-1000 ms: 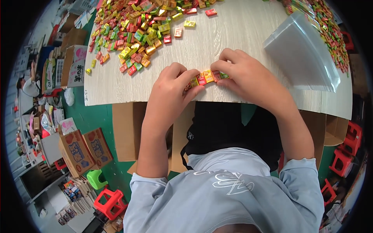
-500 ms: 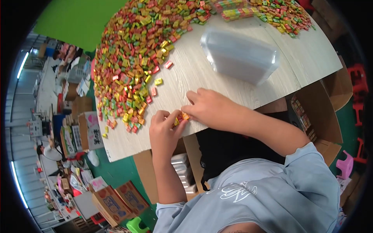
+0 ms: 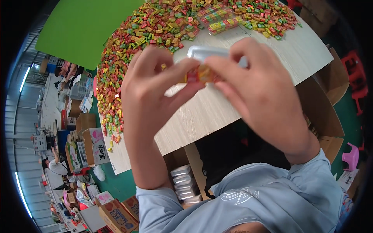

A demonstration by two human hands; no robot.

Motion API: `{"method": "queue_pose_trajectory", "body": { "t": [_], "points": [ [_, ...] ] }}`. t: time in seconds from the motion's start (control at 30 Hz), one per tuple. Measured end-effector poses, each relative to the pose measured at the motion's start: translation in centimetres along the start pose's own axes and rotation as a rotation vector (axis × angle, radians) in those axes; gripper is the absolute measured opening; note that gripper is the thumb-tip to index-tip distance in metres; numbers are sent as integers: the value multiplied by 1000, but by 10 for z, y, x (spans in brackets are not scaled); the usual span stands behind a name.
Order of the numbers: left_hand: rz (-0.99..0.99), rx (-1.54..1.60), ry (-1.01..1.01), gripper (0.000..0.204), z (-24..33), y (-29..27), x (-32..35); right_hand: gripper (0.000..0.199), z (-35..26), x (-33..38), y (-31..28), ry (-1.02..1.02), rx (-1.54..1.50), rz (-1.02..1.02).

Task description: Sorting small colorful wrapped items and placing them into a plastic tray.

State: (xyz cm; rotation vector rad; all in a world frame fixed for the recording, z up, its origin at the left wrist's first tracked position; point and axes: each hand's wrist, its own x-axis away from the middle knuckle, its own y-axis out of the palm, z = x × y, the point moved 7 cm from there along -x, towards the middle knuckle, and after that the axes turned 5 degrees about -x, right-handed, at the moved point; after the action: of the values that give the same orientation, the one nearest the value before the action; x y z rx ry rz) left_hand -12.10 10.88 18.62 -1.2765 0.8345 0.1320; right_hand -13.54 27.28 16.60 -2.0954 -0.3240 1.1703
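Note:
Small wrapped candies (image 3: 200, 73), red, yellow and orange, are pinched between my two hands, raised above the table. My left hand (image 3: 145, 87) grips their left end with thumb and forefinger. On the other end are the thumb and fingers of my right hand (image 3: 262, 89). Motion blurs the candies, so how many there are is unclear. Behind my hands lies a stack of clear plastic sleeves (image 3: 208, 51), largely covered by them. A big heap of loose wrapped candies (image 3: 112, 83) spreads over the left and far part of the table.
Neat rows of candies in clear packaging (image 3: 223, 25) lie at the far side of the pale wooden table (image 3: 206, 122). Below its near edge, an open cardboard box (image 3: 198, 167) holds stacked clear-wrapped packs (image 3: 184, 182). Another carton (image 3: 330, 105) stands at the right.
Both hands have risen from the table's near edge toward the camera, bringing the candies up with them. They now cover most of the plastic sleeves.

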Motion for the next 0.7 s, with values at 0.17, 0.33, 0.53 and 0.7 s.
{"method": "queue_pose_trajectory", "body": {
  "t": [0.17,0.33,0.53,0.7],
  "points": [
    [-97,147,130,44,-19,47,-39,36,34,0,1,163,111,37],
    [-216,293,10,39,-44,89,-26,35,51,8,22,225,76,2],
    [36,82,229,49,-43,98,-4,42,52,23,22,179,87,36],
    [232,-170,219,52,-37,108,27,57,46,48,34,131,254,-34]
  ]
}}
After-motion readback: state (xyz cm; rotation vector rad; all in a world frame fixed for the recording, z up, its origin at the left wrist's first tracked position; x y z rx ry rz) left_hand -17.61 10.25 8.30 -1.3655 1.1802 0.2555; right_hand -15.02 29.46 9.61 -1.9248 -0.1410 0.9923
